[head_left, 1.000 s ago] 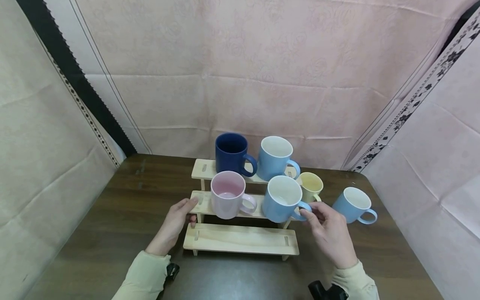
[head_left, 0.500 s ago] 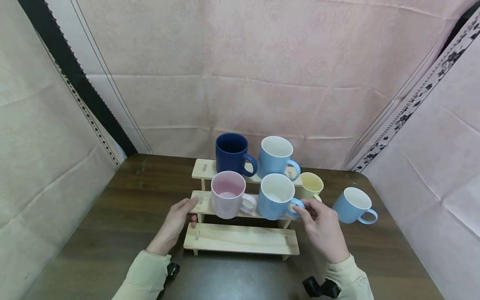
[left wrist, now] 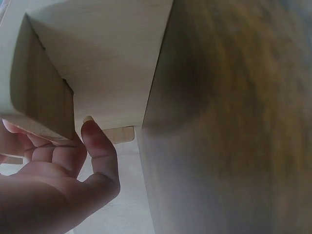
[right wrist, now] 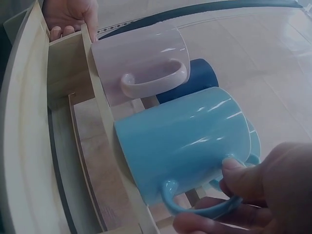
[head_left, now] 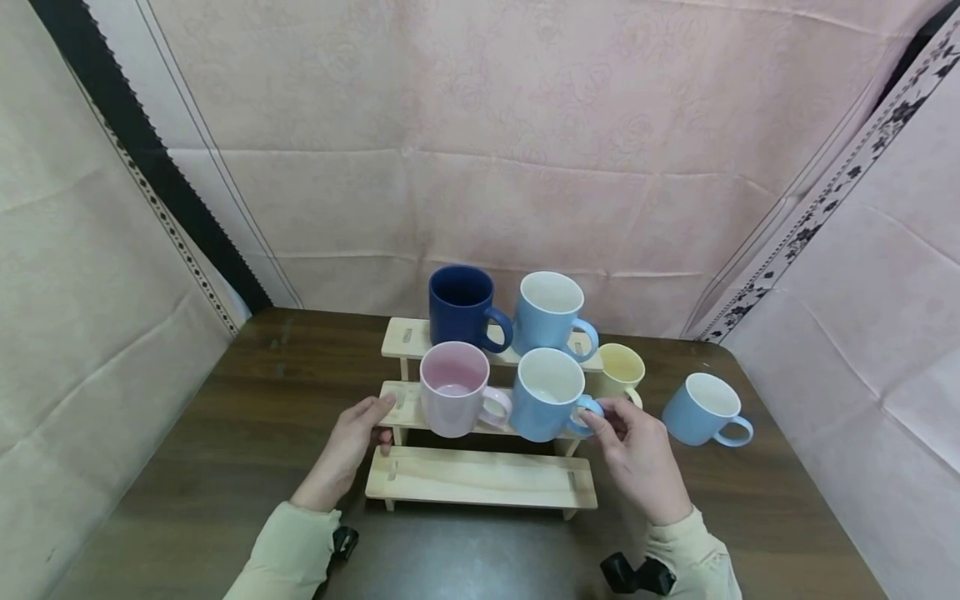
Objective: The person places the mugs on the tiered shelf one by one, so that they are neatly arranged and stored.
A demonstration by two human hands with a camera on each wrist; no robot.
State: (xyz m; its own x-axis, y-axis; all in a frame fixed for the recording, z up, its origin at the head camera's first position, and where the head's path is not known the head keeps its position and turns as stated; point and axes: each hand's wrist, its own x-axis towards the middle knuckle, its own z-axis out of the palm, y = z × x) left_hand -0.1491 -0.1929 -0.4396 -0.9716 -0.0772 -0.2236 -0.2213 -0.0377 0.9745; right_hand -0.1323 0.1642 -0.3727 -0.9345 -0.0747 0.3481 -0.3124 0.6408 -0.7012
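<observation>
head: blue mug (head_left: 547,400) left of right grip (head_left: 639,457), handle (head_left: 592,402) pinched; left grip (head_left: 348,450) holds rack (head_left: 480,478).

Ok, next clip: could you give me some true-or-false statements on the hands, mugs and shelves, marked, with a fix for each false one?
1. The right hand pinches the handle of the light-blue mug at the middle shelf. True.
2. The pink mug stands upright, and so does the dark-blue mug. True.
3. The pink mug is on the top shelf. False: it is on the middle shelf.
4. The left hand holds the middle shelf at its left end. True.
5. Every light-blue mug is on the rack. False: one light-blue mug is on the table, off to the right.
</observation>
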